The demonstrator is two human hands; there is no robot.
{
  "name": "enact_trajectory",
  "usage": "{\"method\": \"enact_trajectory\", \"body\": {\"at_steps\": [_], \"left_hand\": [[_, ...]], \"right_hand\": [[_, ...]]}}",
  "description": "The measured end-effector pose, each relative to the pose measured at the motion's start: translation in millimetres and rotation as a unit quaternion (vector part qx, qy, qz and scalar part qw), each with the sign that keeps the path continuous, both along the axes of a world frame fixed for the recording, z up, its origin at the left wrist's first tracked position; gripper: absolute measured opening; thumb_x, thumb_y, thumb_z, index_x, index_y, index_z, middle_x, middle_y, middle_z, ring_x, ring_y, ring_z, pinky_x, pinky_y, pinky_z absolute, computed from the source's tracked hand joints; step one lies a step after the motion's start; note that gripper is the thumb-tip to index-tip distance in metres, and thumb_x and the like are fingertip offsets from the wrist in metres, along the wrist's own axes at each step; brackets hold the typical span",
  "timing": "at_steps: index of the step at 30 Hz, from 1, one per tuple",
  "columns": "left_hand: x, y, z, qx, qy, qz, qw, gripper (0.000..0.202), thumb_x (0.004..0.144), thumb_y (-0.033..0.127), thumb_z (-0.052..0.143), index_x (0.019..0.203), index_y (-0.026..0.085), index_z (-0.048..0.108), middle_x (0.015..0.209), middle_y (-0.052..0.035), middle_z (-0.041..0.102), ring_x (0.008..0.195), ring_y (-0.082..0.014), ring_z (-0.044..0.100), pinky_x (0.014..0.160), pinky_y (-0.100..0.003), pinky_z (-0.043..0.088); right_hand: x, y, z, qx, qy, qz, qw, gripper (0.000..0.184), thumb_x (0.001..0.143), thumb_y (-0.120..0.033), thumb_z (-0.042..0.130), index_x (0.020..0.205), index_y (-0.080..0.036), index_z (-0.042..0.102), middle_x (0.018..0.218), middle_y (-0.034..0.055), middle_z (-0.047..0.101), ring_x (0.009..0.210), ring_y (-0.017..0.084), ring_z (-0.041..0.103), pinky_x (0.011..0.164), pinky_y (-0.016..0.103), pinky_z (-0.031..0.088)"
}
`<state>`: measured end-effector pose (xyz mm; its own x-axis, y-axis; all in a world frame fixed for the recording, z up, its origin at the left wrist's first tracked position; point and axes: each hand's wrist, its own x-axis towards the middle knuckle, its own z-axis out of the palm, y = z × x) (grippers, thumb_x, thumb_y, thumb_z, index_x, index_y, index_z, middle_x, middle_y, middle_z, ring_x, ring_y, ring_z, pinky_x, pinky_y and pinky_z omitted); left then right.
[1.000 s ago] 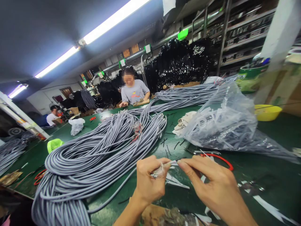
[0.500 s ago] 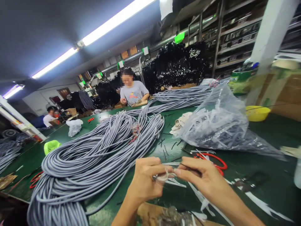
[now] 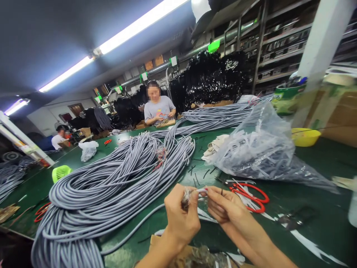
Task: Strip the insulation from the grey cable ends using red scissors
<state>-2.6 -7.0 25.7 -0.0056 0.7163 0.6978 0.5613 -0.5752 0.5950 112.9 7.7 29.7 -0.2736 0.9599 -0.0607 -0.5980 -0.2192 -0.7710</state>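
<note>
The hands are close together, the left hand (image 3: 182, 214) and right hand (image 3: 228, 208) both pinching a slim, pale cable end (image 3: 201, 190); frayed, wispy strands (image 3: 186, 198) bunch in the left. Just right lie scissors (image 3: 262, 209) with smooth red looped handles. To the left, rounded grey cables (image 3: 111, 193) sprawl in thick, ropy coils over the glossy green surface (image 3: 329, 219). Farther right slumps a crinkled, translucent plastic bag (image 3: 256, 156) of white strips, beside a rumpled cream cloth (image 3: 214, 147) and a shallow yellow bowl (image 3: 305, 137).
</note>
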Motion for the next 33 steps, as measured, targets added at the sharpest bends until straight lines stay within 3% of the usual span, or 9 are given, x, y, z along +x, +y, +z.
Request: {"method": "enact_trajectory", "body": {"at_steps": [4, 6, 10, 13, 18, 22, 25, 31, 33], "left_hand": [[2, 1, -8.4, 0.009, -0.013, 0.009, 1.000, 0.020, 0.086, 0.021, 0.044, 0.071, 0.015, 0.054, 0.054, 0.0025, 0.047, 0.044, -0.0091, 0.042, 0.044, -0.020, 0.031], [3, 2, -8.7, 0.025, 0.000, 0.028, 0.999, 0.019, 0.086, 0.020, 0.045, 0.068, 0.016, 0.052, 0.053, 0.0029, 0.046, 0.043, -0.0090, 0.041, 0.044, -0.020, 0.031], [-3, 3, 0.8, 0.054, 0.081, 0.012, 0.995, 0.016, 0.083, 0.016, 0.045, 0.069, 0.016, 0.055, 0.057, -0.0009, 0.055, 0.048, -0.0111, 0.048, 0.049, -0.021, 0.034], [-9, 5, 9.2, 0.038, 0.132, -0.071, 0.988, 0.017, 0.082, 0.015, 0.046, 0.071, 0.016, 0.059, 0.062, -0.0036, 0.061, 0.056, -0.0131, 0.053, 0.054, -0.022, 0.037], [-9, 5, 9.8, -0.037, 0.036, -0.097, 0.994, 0.023, 0.082, 0.028, 0.053, 0.067, 0.013, 0.062, 0.050, 0.0015, 0.048, 0.045, -0.0093, 0.038, 0.045, -0.021, 0.029], [-4, 7, 6.4, -0.124, -0.083, -0.035, 0.988, 0.031, 0.082, 0.034, 0.052, 0.063, 0.012, 0.061, 0.048, 0.0039, 0.038, 0.045, -0.0084, 0.031, 0.044, -0.022, 0.025], [-4, 11, 7.0, -0.142, -0.054, -0.059, 0.987, 0.035, 0.080, 0.036, 0.054, 0.054, 0.013, 0.057, 0.047, 0.0033, 0.039, 0.046, -0.0083, 0.032, 0.046, -0.022, 0.025], [-15, 12, 12.3, -0.164, 0.056, -0.231, 0.957, 0.047, 0.083, 0.043, 0.048, 0.047, 0.014, 0.058, 0.047, 0.0005, 0.043, 0.046, -0.0092, 0.033, 0.045, -0.023, 0.024], [-18, 12, 13.7, -0.172, 0.027, -0.228, 0.958, 0.049, 0.084, 0.047, 0.045, 0.056, 0.013, 0.066, 0.049, -0.0010, 0.047, 0.047, -0.0101, 0.036, 0.047, -0.023, 0.027]], "right_hand": [[-6, -2, -4.9, 0.012, -0.028, -0.014, 0.999, 0.048, 0.048, -0.058, 0.076, 0.055, -0.015, 0.055, 0.039, -0.0120, 0.022, 0.035, 0.001, 0.011, 0.032, 0.017, 0.010], [-6, -6, -7.2, 0.093, -0.109, -0.077, 0.987, 0.043, 0.059, -0.057, 0.070, 0.058, -0.016, 0.058, 0.040, -0.0084, 0.030, 0.034, 0.003, 0.021, 0.032, 0.018, 0.018], [5, -11, -6.8, 0.349, -0.310, -0.261, 0.845, 0.019, 0.076, -0.033, 0.059, 0.065, -0.018, 0.064, 0.054, 0.0007, 0.055, 0.045, 0.010, 0.047, 0.042, 0.020, 0.037], [15, -7, -2.2, 0.404, -0.377, -0.302, 0.777, 0.019, 0.078, -0.027, 0.055, 0.062, -0.019, 0.061, 0.051, -0.0015, 0.051, 0.042, 0.009, 0.043, 0.040, 0.020, 0.036], [21, 3, 0.8, 0.352, -0.381, -0.242, 0.820, 0.032, 0.081, -0.036, 0.051, 0.054, -0.019, 0.053, 0.048, -0.0025, 0.045, 0.043, 0.010, 0.042, 0.038, 0.020, 0.036], [22, 0, 1.5, 0.407, -0.402, -0.229, 0.788, 0.028, 0.081, -0.034, 0.053, 0.059, -0.019, 0.060, 0.049, -0.0022, 0.048, 0.043, 0.009, 0.042, 0.040, 0.020, 0.035], [26, -3, 3.1, 0.434, -0.402, -0.222, 0.775, 0.024, 0.081, -0.032, 0.054, 0.062, -0.019, 0.062, 0.051, -0.0022, 0.049, 0.043, 0.009, 0.043, 0.042, 0.021, 0.036], [31, 9, -4.6, 0.325, -0.385, -0.249, 0.827, 0.037, 0.078, -0.048, 0.053, 0.057, -0.018, 0.055, 0.051, -0.0011, 0.046, 0.046, 0.010, 0.042, 0.042, 0.021, 0.036], [32, 13, -7.0, 0.298, -0.382, -0.258, 0.836, 0.040, 0.076, -0.053, 0.054, 0.056, -0.018, 0.054, 0.050, -0.0016, 0.045, 0.045, 0.010, 0.041, 0.041, 0.021, 0.036]]}}
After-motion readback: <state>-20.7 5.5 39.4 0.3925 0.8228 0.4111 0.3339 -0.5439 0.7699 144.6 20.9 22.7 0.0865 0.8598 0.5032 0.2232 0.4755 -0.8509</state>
